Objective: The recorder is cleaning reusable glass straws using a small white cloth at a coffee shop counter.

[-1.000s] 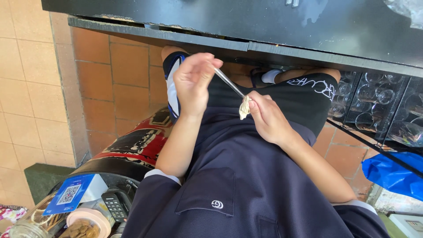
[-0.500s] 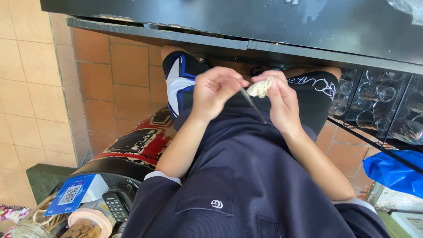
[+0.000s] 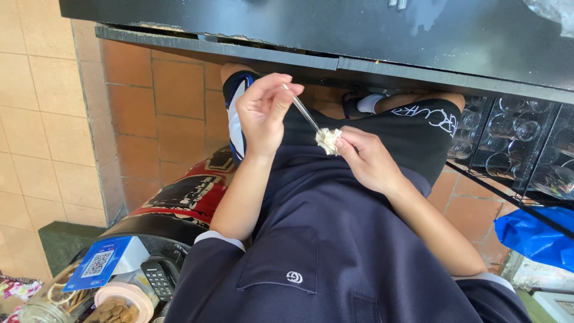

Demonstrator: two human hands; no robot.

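My left hand (image 3: 263, 110) pinches the top end of a thin metal rod (image 3: 303, 112), held slanted down to the right. Its lower end goes into a crumpled white tissue (image 3: 327, 140) that my right hand (image 3: 368, 158) grips between thumb and fingers. Both hands are raised in front of my lap, above my dark navy shirt (image 3: 323, 239) and black shorts (image 3: 412, 128), just below the black counter edge (image 3: 335, 60).
A rack of upturned glasses (image 3: 514, 140) stands at right under the counter, with a blue plastic bag (image 3: 535, 236) below it. At lower left are a red-and-black stool (image 3: 179, 197), a calculator (image 3: 158, 278), a blue card (image 3: 98, 263) and jars (image 3: 113, 305). Tiled floor lies beyond.
My hands came together near the counter half a second ago, then parted: the left hand has drawn the rod up and left, the right hand with the tissue has dropped lower.
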